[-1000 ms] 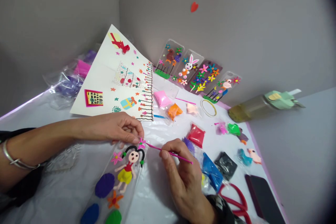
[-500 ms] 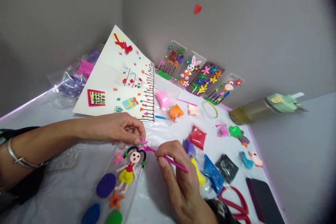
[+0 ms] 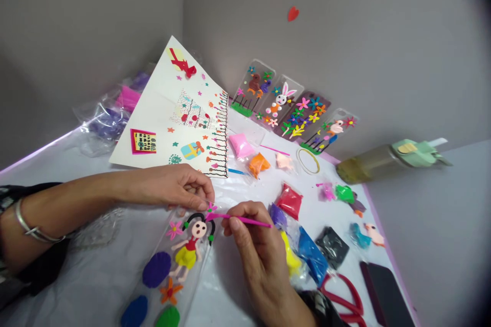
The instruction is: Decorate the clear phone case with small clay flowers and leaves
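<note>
A clear phone case [image 3: 202,271] lies in front of me, decorated with a clay girl [image 3: 187,253], an orange clay flower [image 3: 170,291] and purple, blue and green clay ovals. My left hand [image 3: 190,189] is closed at the case's top edge, thumb and curled fingers gripping it there. My right hand [image 3: 259,255] pinches a thin pink modelling tool [image 3: 245,221]. The tool's flat tip touches the small pink clay flower [image 3: 210,209] beside the girl's hair. Another pink flower [image 3: 174,230] sits left of her head.
Clay packets, among them a red one [image 3: 290,201] and a black one [image 3: 332,247], lie right of my right hand. Nearby are red scissors [image 3: 347,296] and a dark phone [image 3: 385,294]. Several decorated cases [image 3: 282,99] lean on the wall behind, near a bottle [image 3: 368,163] and a decorated card [image 3: 161,107].
The pink tool has swung to a flatter angle, its back end rising, and my right fingers have shifted slightly with it. My left hand stays at the case's top edge.
</note>
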`<state>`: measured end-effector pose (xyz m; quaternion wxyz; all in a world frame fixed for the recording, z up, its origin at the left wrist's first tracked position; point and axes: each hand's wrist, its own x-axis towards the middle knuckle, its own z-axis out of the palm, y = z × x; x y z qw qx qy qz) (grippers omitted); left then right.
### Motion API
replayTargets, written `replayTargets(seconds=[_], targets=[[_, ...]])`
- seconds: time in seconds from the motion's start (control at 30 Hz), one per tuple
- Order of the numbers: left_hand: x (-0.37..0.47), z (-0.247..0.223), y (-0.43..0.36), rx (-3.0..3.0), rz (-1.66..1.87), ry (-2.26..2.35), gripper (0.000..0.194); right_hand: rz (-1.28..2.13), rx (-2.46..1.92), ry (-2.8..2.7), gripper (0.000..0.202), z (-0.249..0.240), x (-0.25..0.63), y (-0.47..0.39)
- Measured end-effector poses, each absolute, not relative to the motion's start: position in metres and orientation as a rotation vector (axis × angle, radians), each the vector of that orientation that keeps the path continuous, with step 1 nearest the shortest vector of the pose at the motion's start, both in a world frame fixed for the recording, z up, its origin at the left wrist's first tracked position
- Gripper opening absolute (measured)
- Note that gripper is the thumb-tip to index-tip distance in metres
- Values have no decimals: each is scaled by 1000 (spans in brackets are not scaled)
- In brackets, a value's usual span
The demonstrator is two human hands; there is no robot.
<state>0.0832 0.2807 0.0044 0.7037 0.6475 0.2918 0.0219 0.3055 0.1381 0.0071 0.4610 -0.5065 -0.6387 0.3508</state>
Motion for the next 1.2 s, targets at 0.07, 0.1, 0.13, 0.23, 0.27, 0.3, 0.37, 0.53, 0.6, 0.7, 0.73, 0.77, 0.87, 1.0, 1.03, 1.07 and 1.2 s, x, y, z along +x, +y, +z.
replayTargets(seconds=[0.07, 0.1, 0.13, 0.23, 0.27, 0.3, 0.37, 0.53, 0.6, 0.7, 0.73, 0.77, 0.87, 1.0, 1.03, 1.07, 1.2], targets=[[84, 5, 281, 1444, 43, 661, 31, 879, -1249, -1566, 19, 7, 306, 138], [84, 5, 281, 1446, 40, 669, 31, 888, -1249, -1563, 18, 6, 306, 138], [84, 5, 281, 1446, 38, 674, 31, 894, -1249, -1559, 18, 6, 306, 138], [84, 5, 281, 1443, 42, 661, 32, 910, -1255, -1557, 16, 5, 305, 139], [84, 4, 281, 1442, 42, 654, 32, 911, -1259, -1559, 16, 5, 305, 140], [84, 4, 281, 1443, 40, 651, 32, 911, -1265, -1563, 16, 6, 304, 140], [83, 4, 281, 1449, 37, 654, 32, 900, -1272, -1571, 17, 7, 304, 141], [84, 3, 280, 1447, 33, 672, 35, 876, -1297, -1576, 20, 9, 303, 142], [84, 2, 280, 1441, 31, 670, 35, 869, -1298, -1574, 21, 9, 303, 142], [83, 2, 281, 1439, 33, 662, 34, 878, -1306, -1573, 21, 8, 303, 143], [83, 2, 281, 1437, 36, 659, 33, 883, -1308, -1572, 21, 7, 303, 143], [82, 2, 281, 1436, 38, 655, 32, 888, -1306, -1572, 21, 7, 303, 143], [82, 1, 281, 1432, 41, 650, 31, 899, -1308, -1573, 20, 6, 303, 143], [82, 0, 281, 1429, 39, 665, 32, 919, -1325, -1571, 19, 6, 303, 143], [82, 0, 281, 1427, 39, 662, 32, 918, -1331, -1575, 19, 6, 303, 143], [82, -1, 281, 1427, 41, 659, 32, 916, -1338, -1581, 18, 7, 303, 143], [81, -1, 281, 1433, 43, 645, 31, 882, -1342, -1621, 18, 9, 302, 145]])
